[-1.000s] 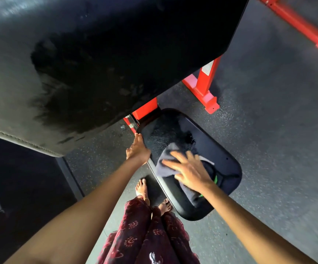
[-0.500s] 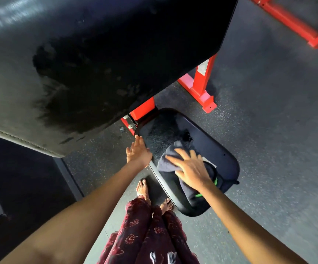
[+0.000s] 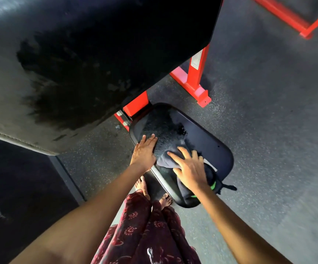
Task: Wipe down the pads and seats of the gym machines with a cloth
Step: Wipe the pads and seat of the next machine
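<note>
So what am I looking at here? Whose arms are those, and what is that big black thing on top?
This picture comes from a camera worn on a person's head, looking down, so the arms you see are that person's own. The big black thing at the top is the back pad of a gym machine, seen very close, with a dark patch that looks wet. Below it is the black seat, held up by a red frame. The right hand lies flat on a dark cloth, pressing it onto the seat. The left hand rests flat on the seat's edge. At the bottom you can see bare feet on the grey floor.
</note>
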